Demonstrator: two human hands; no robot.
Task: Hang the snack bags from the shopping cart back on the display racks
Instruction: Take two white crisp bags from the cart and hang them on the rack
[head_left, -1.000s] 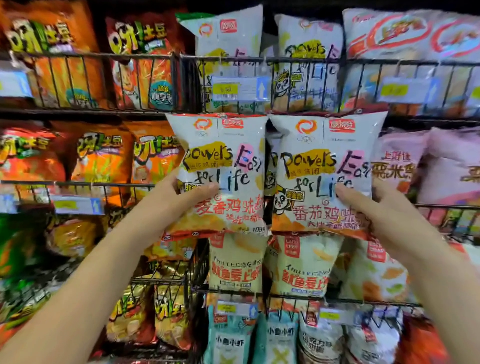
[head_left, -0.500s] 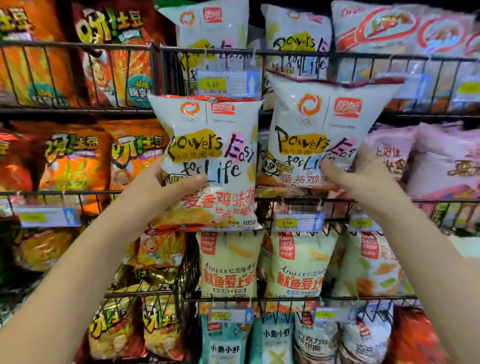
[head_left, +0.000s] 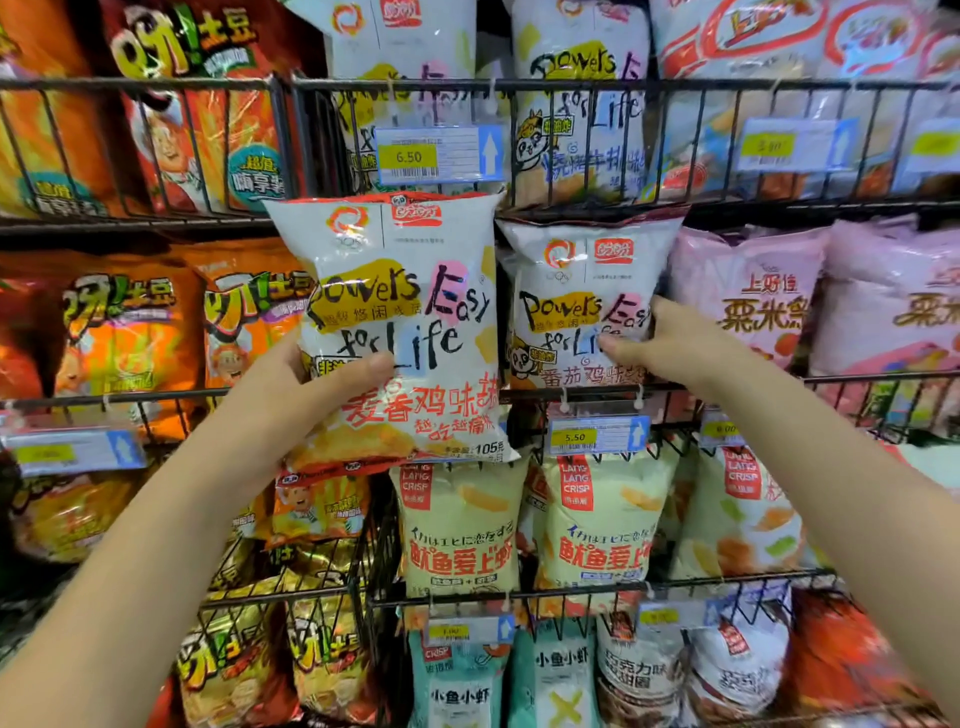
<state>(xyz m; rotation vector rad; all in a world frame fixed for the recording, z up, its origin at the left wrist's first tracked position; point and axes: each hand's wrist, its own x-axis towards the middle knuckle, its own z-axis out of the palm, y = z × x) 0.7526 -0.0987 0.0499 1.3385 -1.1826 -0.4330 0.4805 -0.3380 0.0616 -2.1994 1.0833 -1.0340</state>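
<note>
My left grip (head_left: 291, 384) pinches a puffy white foil snack bag (head_left: 405, 291) up-left of the yellow 5.50 price tag (head_left: 597, 435); my right grip (head_left: 670, 348) clasps a second white foil snack bag (head_left: 582, 270) just above that tag. Slick film could slip; half-seated, it may topple forward.

The left snack bag (head_left: 400, 244) and right snack bag (head_left: 582, 270) are white with black lettering, yellow and pink patches, red trim. The neighbouring bag (head_left: 748, 291) is pink with orange characters. The wire rack (head_left: 675, 83) seems black.
</note>
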